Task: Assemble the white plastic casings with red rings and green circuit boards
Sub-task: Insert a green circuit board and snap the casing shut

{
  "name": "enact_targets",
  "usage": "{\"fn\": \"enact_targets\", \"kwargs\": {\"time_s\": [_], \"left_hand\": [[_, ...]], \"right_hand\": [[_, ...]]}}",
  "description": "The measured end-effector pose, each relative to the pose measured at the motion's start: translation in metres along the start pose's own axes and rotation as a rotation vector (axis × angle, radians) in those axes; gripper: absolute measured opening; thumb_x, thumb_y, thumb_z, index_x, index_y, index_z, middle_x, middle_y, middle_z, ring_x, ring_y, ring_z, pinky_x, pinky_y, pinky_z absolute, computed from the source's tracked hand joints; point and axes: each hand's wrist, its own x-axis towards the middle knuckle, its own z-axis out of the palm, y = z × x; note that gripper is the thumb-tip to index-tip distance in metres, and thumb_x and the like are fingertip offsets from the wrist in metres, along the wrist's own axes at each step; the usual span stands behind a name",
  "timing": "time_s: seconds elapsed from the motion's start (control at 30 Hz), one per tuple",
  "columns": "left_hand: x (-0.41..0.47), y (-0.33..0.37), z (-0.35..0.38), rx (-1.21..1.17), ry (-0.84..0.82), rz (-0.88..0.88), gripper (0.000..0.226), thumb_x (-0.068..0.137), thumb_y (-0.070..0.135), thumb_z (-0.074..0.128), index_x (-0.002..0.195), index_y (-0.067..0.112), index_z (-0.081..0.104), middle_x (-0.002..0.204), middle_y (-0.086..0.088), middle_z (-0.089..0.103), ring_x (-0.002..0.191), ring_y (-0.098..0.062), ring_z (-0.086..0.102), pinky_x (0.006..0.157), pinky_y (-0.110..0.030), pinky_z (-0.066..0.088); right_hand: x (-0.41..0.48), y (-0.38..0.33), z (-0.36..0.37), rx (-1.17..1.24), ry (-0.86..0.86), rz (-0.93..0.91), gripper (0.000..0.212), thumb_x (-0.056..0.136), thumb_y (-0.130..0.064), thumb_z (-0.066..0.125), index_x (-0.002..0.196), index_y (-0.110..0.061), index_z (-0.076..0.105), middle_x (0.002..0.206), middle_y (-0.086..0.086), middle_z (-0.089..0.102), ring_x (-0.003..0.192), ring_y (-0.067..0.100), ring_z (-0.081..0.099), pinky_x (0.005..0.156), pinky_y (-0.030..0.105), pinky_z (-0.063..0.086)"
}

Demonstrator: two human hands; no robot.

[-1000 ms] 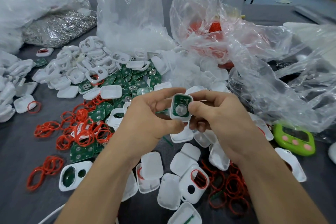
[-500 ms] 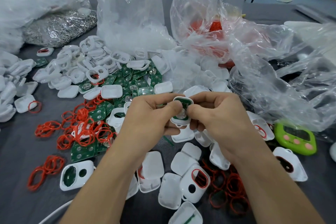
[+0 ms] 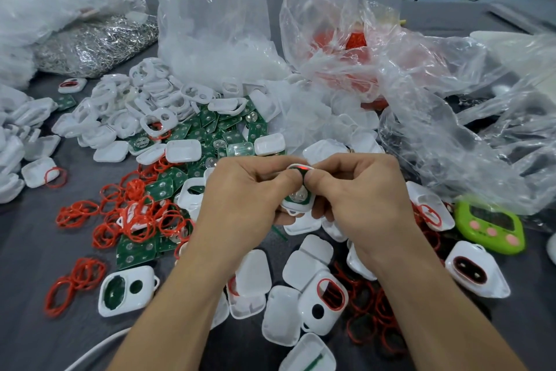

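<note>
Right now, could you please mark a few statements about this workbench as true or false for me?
1. The left hand and right hand both pinch one white casing holding a green circuit board. True.
2. The green timer lies left of the hands. False: it lies right of them.
3. Loose red rings lie on the table left of the hands. True.
4. The bag of silver metal parts sits near right. False: it sits far left.

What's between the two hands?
Head view: a white casing with a green circuit board inside and a red ring at its top, pinched by left hand and right hand.
</note>
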Motion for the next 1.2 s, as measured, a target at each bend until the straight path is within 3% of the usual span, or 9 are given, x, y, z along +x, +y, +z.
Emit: {"fn": "enact_targets", "kwargs": {"time_s": [0.23,0.6,0.77,0.97,1.07,1.2], "left_hand": [[0.002,0.002,-0.003,-0.036,0.010,-0.026,0.028,0.094,0.011,0.068,0.089,0.034,0.084,0.082,-0.004,0.079,0.079,-0.035,0.076,0.063,-0.036,0.065],[0.001,0.002,-0.005,-0.005,0.080,-0.052,0.025,0.087,0.003,0.072,0.081,0.023,0.085,0.071,-0.007,0.077,0.066,-0.026,0.076,0.052,-0.028,0.060],[0.002,0.001,-0.007,0.005,0.043,-0.057,0.029,0.090,0.008,0.070,0.082,0.031,0.084,0.077,-0.003,0.079,0.069,-0.023,0.077,0.054,-0.026,0.059],[0.003,0.000,-0.010,-0.043,-0.087,-0.070,0.028,0.092,0.005,0.070,0.103,0.028,0.082,0.086,-0.004,0.080,0.079,-0.024,0.077,0.067,-0.032,0.064],[0.003,-0.002,-0.014,-0.050,-0.236,-0.046,0.055,0.083,-0.010,0.077,0.127,0.022,0.070,0.094,-0.007,0.080,0.076,-0.015,0.071,0.076,-0.028,0.061],[0.003,-0.001,-0.013,-0.070,-0.239,-0.045,0.061,0.078,-0.016,0.077,0.127,0.019,0.068,0.095,-0.008,0.080,0.075,-0.016,0.070,0.077,-0.030,0.060]], "right_hand": [[0.001,-0.001,0.001,0.050,-0.077,0.002,0.009,0.076,-0.030,0.072,0.073,-0.026,0.079,0.055,0.005,0.069,0.046,0.019,0.063,0.050,0.028,0.048],[-0.003,0.002,0.005,0.016,-0.091,-0.018,0.010,0.085,-0.017,0.074,0.077,-0.021,0.078,0.052,0.008,0.067,0.043,0.018,0.061,0.048,0.028,0.049],[-0.001,-0.001,0.004,0.027,-0.089,0.019,0.013,0.088,-0.014,0.075,0.077,-0.020,0.078,0.058,0.010,0.070,0.048,0.021,0.064,0.051,0.032,0.051],[0.000,-0.004,0.001,0.016,-0.048,0.019,0.018,0.089,-0.012,0.075,0.074,-0.021,0.079,0.056,0.008,0.069,0.045,0.019,0.062,0.048,0.024,0.048],[0.001,-0.006,-0.003,0.027,-0.039,0.042,0.019,0.090,-0.012,0.074,0.075,-0.022,0.079,0.058,0.010,0.070,0.045,0.019,0.061,0.047,0.025,0.047],[0.001,-0.007,-0.006,0.041,-0.073,0.073,0.018,0.091,-0.013,0.074,0.077,-0.023,0.080,0.061,0.012,0.072,0.047,0.021,0.062,0.048,0.027,0.047]]}}
